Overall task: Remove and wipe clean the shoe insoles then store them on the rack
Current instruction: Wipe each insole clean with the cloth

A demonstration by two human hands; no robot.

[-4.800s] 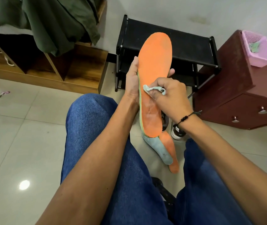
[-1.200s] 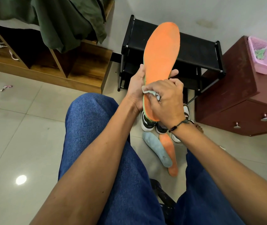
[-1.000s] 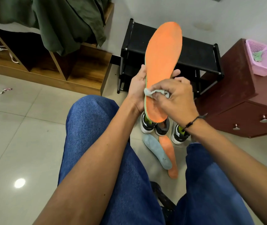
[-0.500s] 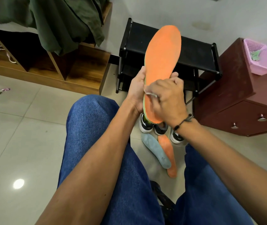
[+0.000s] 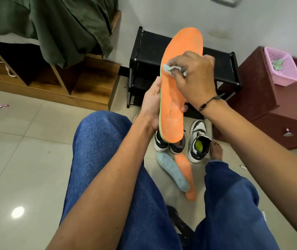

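Left hand's fingers (image 5: 184, 108) mostly hidden behind the insole (image 5: 175, 91)

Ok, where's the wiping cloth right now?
In the head view, the right hand pinches the small wiping cloth against the upper half of the orange insole, in front of the black shoe rack.

Background: dark green cloth (image 5: 57, 27) draped over a wooden shelf unit (image 5: 82, 83); pink basket (image 5: 282, 67) on a maroon cabinet (image 5: 263, 98); small wrapper (image 5: 1, 107) on the tiled floor (image 5: 17, 150).
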